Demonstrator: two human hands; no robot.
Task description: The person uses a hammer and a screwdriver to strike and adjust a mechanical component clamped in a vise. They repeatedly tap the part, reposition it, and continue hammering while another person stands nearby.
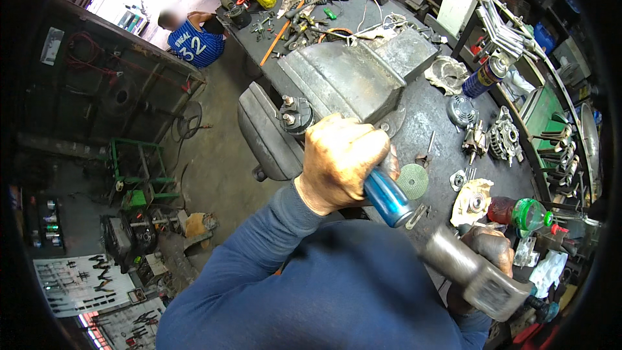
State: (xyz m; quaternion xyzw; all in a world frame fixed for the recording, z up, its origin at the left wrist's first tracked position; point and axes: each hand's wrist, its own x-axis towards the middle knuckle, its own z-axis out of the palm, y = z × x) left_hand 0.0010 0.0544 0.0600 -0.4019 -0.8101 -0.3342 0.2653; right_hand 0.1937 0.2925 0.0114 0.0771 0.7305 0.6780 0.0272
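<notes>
Left hand [343,162] clamped on the blue handle [387,199], hammer [476,275] near its butt

From my post I see the blue handle above the bench [447,129], its long axis slanting from upper left to lower right and its butt end facing lower right. My left fist hides the far end, so I cannot tell what it touches. My right hand [489,246] is curled tight on the hammer, whose grip is hidden from me; the head lies along nearly the same slant, one face turned toward the blue butt.

I make out a smooth, glossy cylinder for the handle, and a scuffed steel head, round at the face and blockier behind, slightly blurred. Just beyond my left fist sits a dark round part [297,116] with two threaded studs.

A bulky grey metal block [343,78] fills the bench past my fist. Close on the right lies a flat green disc [413,181], then a ringed part on crumpled paper [475,201] and a plastic bottle [528,215] on its side near my right hand. Farther off I have a blue spray can [484,78] and a person [197,42] in a striped blue top
</notes>
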